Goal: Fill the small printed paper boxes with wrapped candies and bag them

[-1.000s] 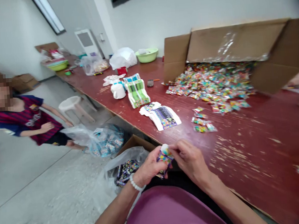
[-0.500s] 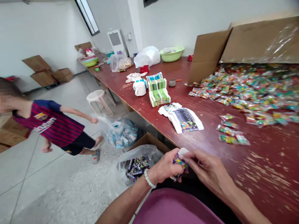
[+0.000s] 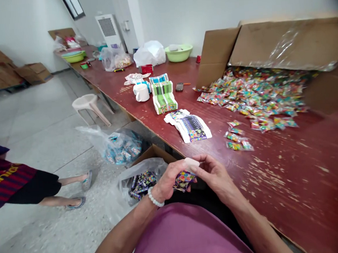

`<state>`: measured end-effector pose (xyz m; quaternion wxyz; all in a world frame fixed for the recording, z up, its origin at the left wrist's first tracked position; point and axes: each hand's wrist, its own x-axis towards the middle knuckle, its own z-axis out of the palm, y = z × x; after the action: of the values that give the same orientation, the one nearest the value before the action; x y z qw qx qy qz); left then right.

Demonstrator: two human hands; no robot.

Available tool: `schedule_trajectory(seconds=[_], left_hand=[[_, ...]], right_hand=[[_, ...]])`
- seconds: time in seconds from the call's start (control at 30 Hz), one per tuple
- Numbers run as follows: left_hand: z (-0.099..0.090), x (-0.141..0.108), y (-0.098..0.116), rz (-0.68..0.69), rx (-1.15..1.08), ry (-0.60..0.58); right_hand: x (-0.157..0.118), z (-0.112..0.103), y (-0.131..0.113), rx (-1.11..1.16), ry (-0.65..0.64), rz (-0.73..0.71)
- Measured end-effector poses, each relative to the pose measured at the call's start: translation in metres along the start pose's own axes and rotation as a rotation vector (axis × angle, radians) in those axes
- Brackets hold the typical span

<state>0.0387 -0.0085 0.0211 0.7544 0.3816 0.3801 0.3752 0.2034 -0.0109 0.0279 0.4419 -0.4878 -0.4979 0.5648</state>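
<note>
Over my lap, at the table's edge, my left hand (image 3: 170,177) is wrapped round a small purple printed box (image 3: 184,180) with bright dots. A white flap stands up at its top. My right hand (image 3: 211,173) pinches that flap from the other side, thumb against it. Below and left of my hands, a clear plastic bag (image 3: 123,183) stands in a cardboard box and contains several similar dark purple packs (image 3: 144,182). On the table ahead lies a stack of flat printed cartons (image 3: 190,127) in purple and white. The bottom of the held box is hidden by my fingers.
Small candy packets (image 3: 250,94) spill from a tipped cardboard carton (image 3: 281,43) on the red table (image 3: 276,165). Green cartons (image 3: 164,98) and a white mug (image 3: 141,92) stand ahead. Left are a bag of blue packs (image 3: 122,147), a stool (image 3: 88,102) and a walking person (image 3: 13,176).
My view has swung right, so things sit further left. The person at left has let go of the blue bag and moved partly out of view. Both hands stay on the box.
</note>
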Motion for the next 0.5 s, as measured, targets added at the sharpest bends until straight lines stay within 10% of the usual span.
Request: schedule_trajectory(seconds=[0.5], left_hand=[[-0.004,0.005,-0.024,0.026,-0.431,0.032]], right_hand=[[-0.002,0.007,0.019,-0.256,0.102,-0.408]])
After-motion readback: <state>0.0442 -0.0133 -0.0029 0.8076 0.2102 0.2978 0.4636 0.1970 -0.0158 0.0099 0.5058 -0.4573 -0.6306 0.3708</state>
